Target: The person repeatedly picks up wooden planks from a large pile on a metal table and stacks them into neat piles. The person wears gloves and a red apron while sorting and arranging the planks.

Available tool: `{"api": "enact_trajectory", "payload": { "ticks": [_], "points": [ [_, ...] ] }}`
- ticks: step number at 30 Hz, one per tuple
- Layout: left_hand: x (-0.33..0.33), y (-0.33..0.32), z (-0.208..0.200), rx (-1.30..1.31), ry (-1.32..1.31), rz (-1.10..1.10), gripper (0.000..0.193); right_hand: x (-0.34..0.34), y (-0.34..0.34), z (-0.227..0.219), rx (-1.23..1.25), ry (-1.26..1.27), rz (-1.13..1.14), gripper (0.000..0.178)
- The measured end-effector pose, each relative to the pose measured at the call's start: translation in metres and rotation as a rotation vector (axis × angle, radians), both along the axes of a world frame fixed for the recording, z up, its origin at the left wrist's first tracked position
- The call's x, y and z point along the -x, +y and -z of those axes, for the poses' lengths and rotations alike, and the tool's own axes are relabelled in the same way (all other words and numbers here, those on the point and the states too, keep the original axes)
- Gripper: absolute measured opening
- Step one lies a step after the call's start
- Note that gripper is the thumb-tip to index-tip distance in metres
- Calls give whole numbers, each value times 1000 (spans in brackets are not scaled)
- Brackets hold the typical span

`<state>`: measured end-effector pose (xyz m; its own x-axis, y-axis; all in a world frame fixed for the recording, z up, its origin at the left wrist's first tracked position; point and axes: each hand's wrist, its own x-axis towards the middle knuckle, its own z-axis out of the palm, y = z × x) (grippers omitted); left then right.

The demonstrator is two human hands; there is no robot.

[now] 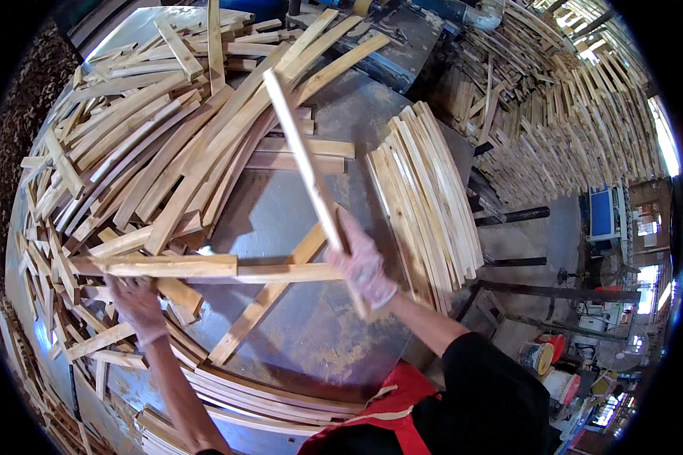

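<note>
My right hand (360, 262), in a pale, reddish-stained glove, is closed round a wooden strip (300, 144) that tilts up over the metal table (311, 334). My left hand (138, 303), also gloved, has its fingers curled at the near edge of a wooden slat (174, 265) lying crosswise at the pile's front. Another slat (292, 273) runs from that one's right end toward my right hand; whether the right hand touches it is hard to see. Beneath them, a loose board (262, 311) lies diagonally on the tabletop.
A large jumbled heap of wooden strips (144, 144) covers the table's left and far side. Neatly stacked slats (425, 197) stand at the right, more (273, 398) along the near edge. Beyond are tall wood stacks (577, 129), dark metal bars (516, 217) and buckets (539, 356).
</note>
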<state>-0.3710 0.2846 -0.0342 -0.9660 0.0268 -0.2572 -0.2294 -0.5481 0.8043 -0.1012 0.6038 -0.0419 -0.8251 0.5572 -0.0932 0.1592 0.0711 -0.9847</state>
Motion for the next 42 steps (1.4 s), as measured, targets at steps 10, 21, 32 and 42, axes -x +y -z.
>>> {"api": "enact_trajectory", "payload": {
  "ticks": [10, 21, 32, 42],
  "points": [
    [-230, 49, 9, 234, -261, 424, 50, -55, -61, -7, -779, -55, -663, 51],
    [-342, -235, 20, 915, -349, -223, 74, -145, 90, 44, -1322, -1039, -465, 88],
    [-418, -181, 126, 1190, -545, 194, 61, -168, 87, 28, -702, -862, 154, 36],
    [-372, -254, 170, 1480, -405, 450, 78, -362, 224, 58, -741, -541, 1002, 22]
  ]
}}
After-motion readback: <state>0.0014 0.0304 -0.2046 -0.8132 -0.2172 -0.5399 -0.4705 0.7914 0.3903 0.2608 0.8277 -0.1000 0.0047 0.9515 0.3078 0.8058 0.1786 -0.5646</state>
